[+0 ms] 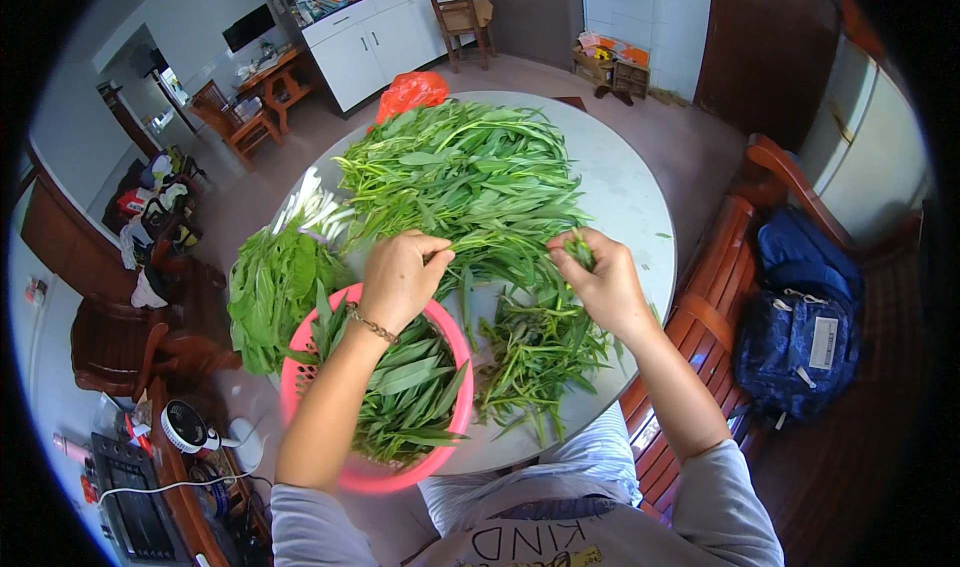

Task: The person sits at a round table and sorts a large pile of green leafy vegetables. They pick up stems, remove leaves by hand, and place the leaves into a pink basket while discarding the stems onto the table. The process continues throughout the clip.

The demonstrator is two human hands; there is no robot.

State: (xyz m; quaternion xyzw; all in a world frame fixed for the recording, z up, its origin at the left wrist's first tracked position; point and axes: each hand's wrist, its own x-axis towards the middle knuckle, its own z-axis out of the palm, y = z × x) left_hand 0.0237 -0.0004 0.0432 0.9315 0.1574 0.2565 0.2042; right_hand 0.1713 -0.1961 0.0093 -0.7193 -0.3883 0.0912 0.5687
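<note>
A large heap of leafy greens, apparently water spinach (pixel 465 169), covers the far part of the round table (pixel 622 169). My left hand (pixel 409 274) pinches a thin green stem between thumb and forefinger at the near edge of the heap. A short tuft of green leaf and stem (pixel 579 250) sits in the closed fingers of my right hand (pixel 604 278). Beneath my left forearm is a pink plastic basket (pixel 463 387) with picked narrow leaves (pixel 409 376) in it. A smaller pile of stems and leaves (pixel 532 357) lies below my right hand.
A bunch of broad-leaved greens (pixel 277 289) with white stalks (pixel 311 203) lies at the table's left. Behind the heap is a red plastic bag (pixel 412 94). To the right, a wooden bench (pixel 705 319) holds a blue backpack (pixel 799 349). A white fan (pixel 187 426) stands at lower left.
</note>
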